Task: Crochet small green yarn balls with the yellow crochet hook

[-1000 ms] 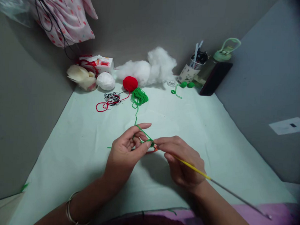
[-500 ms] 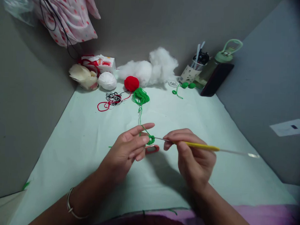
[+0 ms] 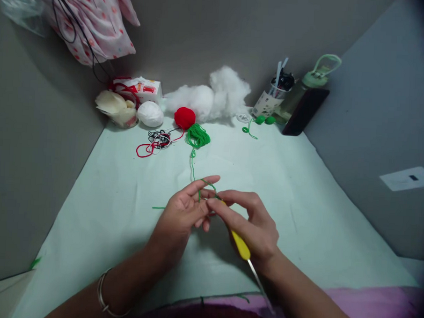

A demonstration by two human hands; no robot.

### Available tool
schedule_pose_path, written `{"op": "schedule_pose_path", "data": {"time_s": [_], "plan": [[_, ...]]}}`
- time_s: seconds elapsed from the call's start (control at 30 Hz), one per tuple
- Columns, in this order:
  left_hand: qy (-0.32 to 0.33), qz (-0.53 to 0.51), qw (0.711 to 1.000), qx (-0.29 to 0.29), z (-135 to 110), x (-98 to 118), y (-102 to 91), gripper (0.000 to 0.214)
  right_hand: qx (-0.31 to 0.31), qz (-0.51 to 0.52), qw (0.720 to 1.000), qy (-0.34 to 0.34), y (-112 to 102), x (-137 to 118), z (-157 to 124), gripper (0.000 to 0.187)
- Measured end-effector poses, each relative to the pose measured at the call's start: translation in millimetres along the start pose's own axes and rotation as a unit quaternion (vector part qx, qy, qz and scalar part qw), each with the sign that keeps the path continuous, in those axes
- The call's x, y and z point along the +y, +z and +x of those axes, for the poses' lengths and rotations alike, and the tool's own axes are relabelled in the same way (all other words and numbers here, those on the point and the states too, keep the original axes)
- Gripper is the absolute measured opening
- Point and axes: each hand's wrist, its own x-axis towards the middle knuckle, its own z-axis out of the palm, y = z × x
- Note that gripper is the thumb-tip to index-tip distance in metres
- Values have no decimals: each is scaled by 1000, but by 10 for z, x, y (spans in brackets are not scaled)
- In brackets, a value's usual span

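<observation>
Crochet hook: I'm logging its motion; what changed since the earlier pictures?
Since half a second ago, the right hand has moved left, close to the left hand, swinging the rear end of the crochet hook from rightward toward the near edge. It still holds the hook; the red ball and green skein stayed put.

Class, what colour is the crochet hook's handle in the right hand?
The handle is yellow, showing best in the head view.
</observation>
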Motion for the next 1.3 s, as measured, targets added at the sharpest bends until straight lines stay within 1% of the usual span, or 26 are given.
{"op": "schedule_pose_path", "data": {"time_s": [0.07,0.13,0.17,0.23,0.3,0.37,0.4,0.47,0.53,0.57,0.7,0.77,0.93,1.13,1.2,1.3], "plan": [[-47,-39,998,-22,11,25,-2,48,13,-27,999,-30,-21,-10,11,47],[-71,-60,995,-27,23,60,-14,45,57,-22,997,-54,-51,-51,75,41],[-71,-65,995,-22,29,77,-23,42,74,2,996,-45,-65,-71,117,36],[-59,-66,996,-2,37,100,-43,34,107,94,990,5,-80,-92,196,24],[-36,-55,998,13,36,97,-54,27,116,207,969,67,-75,-81,248,18],[-13,-33,999,16,27,66,-48,24,97,287,947,107,-52,-54,265,16],[-3,-22,1000,12,21,44,-39,24,83,298,944,115,-37,-43,262,16],[16,-7,1000,-2,9,-1,-18,22,69,270,954,108,-8,-33,245,15],[32,-3,999,-16,1,-34,-2,22,73,230,966,94,12,-35,223,15],[38,-4,999,-20,-1,-43,2,24,77,223,967,94,16,-34,214,16],[41,-12,999,-18,-2,-54,-5,36,77,274,950,126,8,2,192,18],[43,-11,999,-13,-2,-61,-17,37,70,295,942,142,-4,26,187,16],[47,8,999,-15,-3,-72,-46,35,63,334,924,176,-20,25,201,15],[37,34,999,0,-22,-24,-51,29,53,407,895,175,-29,-26,288,18],[31,34,999,4,-28,-18,-51,29,47,411,895,167,-46,-30,298,19],[27,35,999,6,-30,-21,-54,28,42,386,909,151,-76,-23,279,19]]}}
